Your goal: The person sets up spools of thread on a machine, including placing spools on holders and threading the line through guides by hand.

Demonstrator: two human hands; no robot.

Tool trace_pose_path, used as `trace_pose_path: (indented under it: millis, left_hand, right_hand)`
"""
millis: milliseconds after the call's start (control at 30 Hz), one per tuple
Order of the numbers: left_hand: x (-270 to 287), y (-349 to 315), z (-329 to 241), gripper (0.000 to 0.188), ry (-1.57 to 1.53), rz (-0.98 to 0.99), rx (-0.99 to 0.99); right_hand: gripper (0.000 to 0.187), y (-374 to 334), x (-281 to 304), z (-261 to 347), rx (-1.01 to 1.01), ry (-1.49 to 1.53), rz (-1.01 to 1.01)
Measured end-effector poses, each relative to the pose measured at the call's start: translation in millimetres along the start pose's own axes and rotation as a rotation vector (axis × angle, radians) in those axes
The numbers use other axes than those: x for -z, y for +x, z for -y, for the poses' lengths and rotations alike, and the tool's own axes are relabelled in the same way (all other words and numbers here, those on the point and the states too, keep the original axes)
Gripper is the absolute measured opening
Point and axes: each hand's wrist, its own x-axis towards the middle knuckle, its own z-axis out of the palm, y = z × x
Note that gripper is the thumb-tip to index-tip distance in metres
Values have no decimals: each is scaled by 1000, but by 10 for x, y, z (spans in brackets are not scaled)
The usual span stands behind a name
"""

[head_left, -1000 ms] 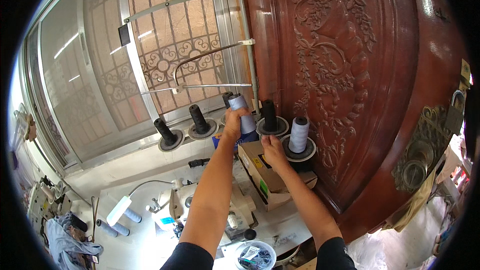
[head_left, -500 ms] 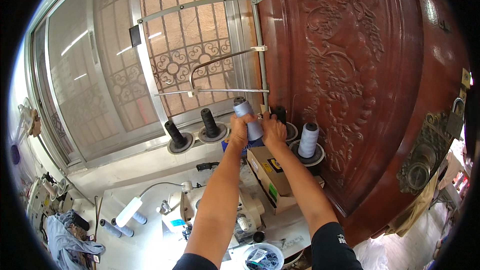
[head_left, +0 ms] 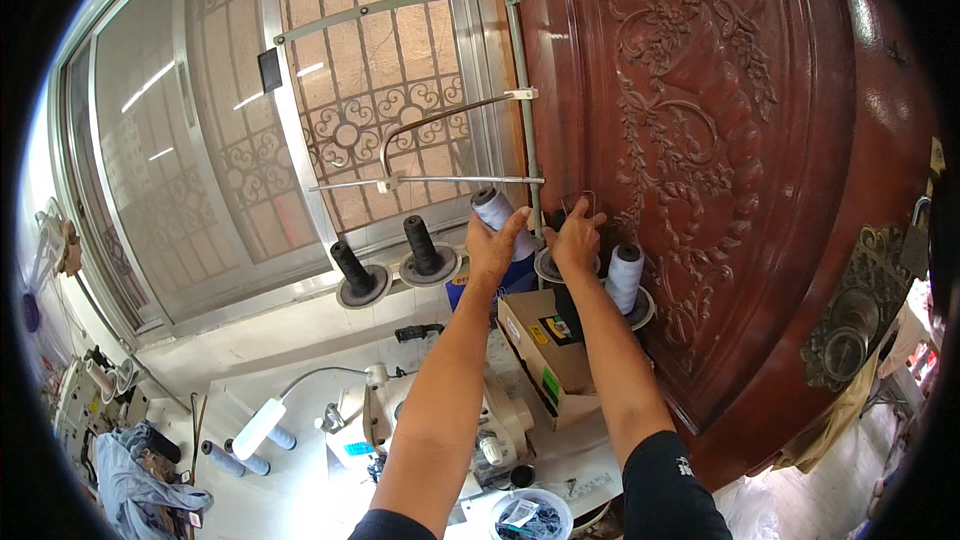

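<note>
Your left hand [head_left: 490,248] curls round the light-blue tapered thread cone [head_left: 491,207], its top leaning leftward; your right hand [head_left: 574,242] (farther off) is rightward, by the pale-rimmed round spool plate [head_left: 547,267]; its opening and hold, I cannot tell.

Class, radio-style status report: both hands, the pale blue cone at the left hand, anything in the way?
Left hand around pale blue thread cone, cone tilted. Right hand at spool plate, grip unclear. Cardboard box below; no clear obstruction.
</note>
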Motion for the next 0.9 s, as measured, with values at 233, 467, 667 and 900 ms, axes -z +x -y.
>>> trace_pose_path:
  millis: [233, 467, 667, 900]
  left_hand:
    - [-125, 131, -19, 48, -96, 37, -48]
    - [-404, 293, -38, 41, -222, 250, 6]
    - [-791, 293, -4, 45, 22, 411, -105]
    - [-963, 100, 409, 61, 646, 430, -248]
  right_hand:
    - [37, 134, 61, 24, 208, 267, -222]
    - [46, -888, 492, -243, 683, 385, -160]
    - [44, -1657, 1294, -770, 500, 366, 286]
    - [46, -2086, 1479, -1569, 86, 264, 730]
